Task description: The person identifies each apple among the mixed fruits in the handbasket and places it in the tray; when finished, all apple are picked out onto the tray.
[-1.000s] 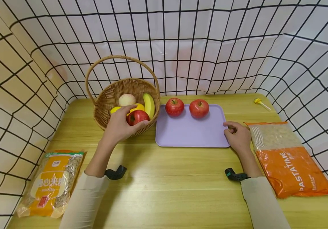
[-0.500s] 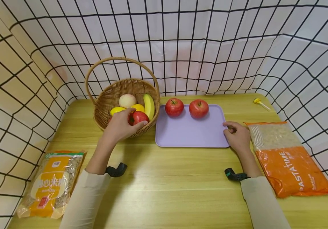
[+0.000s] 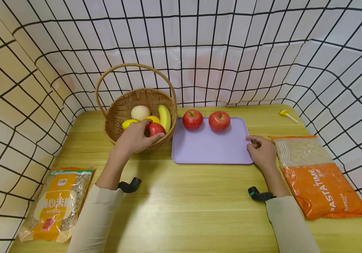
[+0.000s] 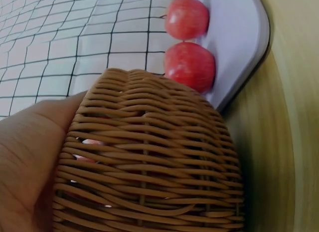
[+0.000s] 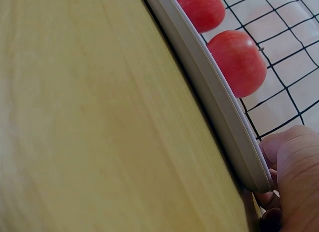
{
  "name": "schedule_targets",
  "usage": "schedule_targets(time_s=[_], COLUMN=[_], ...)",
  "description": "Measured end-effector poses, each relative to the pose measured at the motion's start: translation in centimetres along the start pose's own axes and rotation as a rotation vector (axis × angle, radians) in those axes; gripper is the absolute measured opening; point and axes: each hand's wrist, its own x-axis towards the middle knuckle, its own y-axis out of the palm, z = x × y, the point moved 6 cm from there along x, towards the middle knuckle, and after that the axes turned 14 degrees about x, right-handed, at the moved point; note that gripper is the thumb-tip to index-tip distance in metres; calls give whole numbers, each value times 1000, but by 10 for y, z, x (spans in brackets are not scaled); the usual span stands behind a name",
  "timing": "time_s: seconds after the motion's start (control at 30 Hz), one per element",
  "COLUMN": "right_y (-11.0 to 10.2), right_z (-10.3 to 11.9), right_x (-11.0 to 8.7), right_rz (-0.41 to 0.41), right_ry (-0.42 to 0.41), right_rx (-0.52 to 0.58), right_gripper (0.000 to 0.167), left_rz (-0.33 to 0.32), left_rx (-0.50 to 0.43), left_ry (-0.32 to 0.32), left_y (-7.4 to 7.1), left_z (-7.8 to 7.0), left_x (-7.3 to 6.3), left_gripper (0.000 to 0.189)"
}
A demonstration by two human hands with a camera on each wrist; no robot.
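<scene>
In the head view my left hand (image 3: 133, 137) reaches over the front rim of a wicker basket (image 3: 111, 123). Its thumb and fingers curve round a red apple (image 3: 156, 129) inside. The left wrist view shows mostly the basket's woven side (image 4: 149, 157), which hides most of that apple. Beside it in the basket are a banana (image 3: 165, 118), a pale peach-like fruit (image 3: 141, 112) and yellow fruits. My right hand (image 3: 262, 150) holds the right edge of a lilac tray (image 3: 212, 149) with curled fingers. Two red apples, left (image 3: 192, 119) and right (image 3: 219, 121), sit along the tray's back.
An orange pasta bag (image 3: 323, 182) lies right of my right hand. A yellow lollipop (image 3: 284, 112) is at the back right. Another bag of food (image 3: 57, 203) lies at the front left. Grid-patterned sheeting (image 3: 212, 52) closes off the back and sides.
My left hand and the apple in it have shifted slightly to the right within the basket, and more of the yellow fruit shows. The right hand and tray stay in place.
</scene>
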Motion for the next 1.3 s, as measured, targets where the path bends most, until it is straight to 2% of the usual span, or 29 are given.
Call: schedule_targets(time_s=[0.23, 0.47, 0.57, 0.67, 0.83, 0.93, 1.0, 1.13, 1.3], right_y=[0, 1, 1, 1, 0, -1, 0, 0, 0], right_z=[0, 0, 0, 0, 0, 1, 2, 1, 0], right_x=[-1, -1, -1, -1, -1, -1, -2, -2, 0], right_rz=[1, 3, 5, 4, -3, -4, -2, 0, -2], right_ry=[17, 18, 20, 22, 18, 15, 11, 4, -2], right_rx=[6, 9, 10, 9, 5, 8, 9, 5, -2], right_gripper=[26, 27, 27, 27, 27, 26, 26, 27, 26], left_rz=[-56, -67, -135, -234, -384, -443, -455, -434, -443], left_rx=[4, -68, -110, -158, -229, -269, -283, -296, -326], left_ry=[-8, -42, -27, -13, -20, -36, -53, -95, -81], left_y=[-1, -1, -4, -9, -15, -16, -16, -15, -20], left_z=[1, 1, 0, 0, 2, 4, 5, 5, -3], left_x=[0, -1, -1, -1, -2, -3, -3, -4, -3], left_gripper=[81, 86, 80, 74, 77, 76, 74, 73, 73])
